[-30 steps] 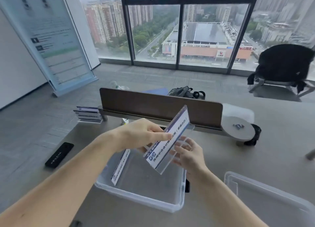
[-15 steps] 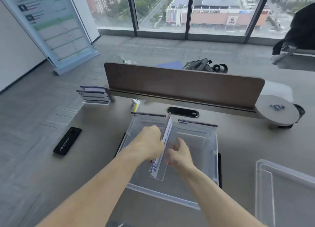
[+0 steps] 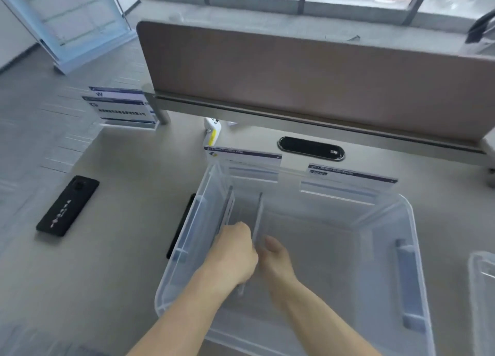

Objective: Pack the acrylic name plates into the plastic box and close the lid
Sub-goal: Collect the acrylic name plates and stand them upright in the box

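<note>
As it stands near left wall in plastic box (image 3: 187,248), name plate (image 3: 257,216) gripped by left hand (image 3: 233,254) (right hand (image 3: 277,262) fingers hidden).

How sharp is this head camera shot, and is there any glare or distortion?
Head view: motion blur smears the print on the stacked name plates; wide-angle lens bows the desk divider; the plastic box shows soft sheen, no hard glare; the held name plate shows only edge-on.

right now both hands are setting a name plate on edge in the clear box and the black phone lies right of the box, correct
No: the head view shows the black phone left of the clear box, on the desk. The rest holds.
</note>
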`<control>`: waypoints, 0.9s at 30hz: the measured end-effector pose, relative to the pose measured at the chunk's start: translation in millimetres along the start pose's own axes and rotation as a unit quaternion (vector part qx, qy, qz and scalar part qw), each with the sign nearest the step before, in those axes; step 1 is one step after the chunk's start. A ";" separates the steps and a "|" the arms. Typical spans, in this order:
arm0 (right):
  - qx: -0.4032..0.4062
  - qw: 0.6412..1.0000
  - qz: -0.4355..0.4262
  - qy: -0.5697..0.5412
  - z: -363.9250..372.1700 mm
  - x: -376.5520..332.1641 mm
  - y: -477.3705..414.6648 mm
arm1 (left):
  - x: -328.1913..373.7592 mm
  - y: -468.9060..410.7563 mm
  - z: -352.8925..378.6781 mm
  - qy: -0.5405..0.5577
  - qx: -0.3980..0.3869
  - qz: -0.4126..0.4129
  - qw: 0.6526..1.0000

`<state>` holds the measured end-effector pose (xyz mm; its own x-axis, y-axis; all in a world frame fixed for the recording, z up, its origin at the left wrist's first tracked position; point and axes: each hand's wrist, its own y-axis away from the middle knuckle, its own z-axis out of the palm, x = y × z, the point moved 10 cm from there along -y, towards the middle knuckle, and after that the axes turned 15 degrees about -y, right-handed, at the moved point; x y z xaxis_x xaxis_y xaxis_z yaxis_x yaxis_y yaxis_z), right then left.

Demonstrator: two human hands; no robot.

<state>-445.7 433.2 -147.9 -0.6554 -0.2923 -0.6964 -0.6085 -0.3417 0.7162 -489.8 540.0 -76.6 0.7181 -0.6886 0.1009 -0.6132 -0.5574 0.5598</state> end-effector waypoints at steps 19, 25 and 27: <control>-0.092 0.993 0.062 -0.027 16.9 36.2 -9.6 | -12.9 9.3 -12.1 -0.114 0.043 0.004 0.993; -0.030 0.998 -0.063 0.010 -1.9 -28.7 17.1 | 14.9 27.9 -76.6 -0.101 0.159 0.067 0.980; -0.023 0.992 -0.122 -0.005 -15.4 -69.3 38.4 | 31.8 38.4 -103.6 -0.029 0.181 0.112 0.977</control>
<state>-416.8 426.6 -72.8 -0.4947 -0.1875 -0.8486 -0.7288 -0.4424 0.5226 -456.4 544.8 33.2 0.5393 -0.8313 0.1344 -0.8364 -0.5104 0.1997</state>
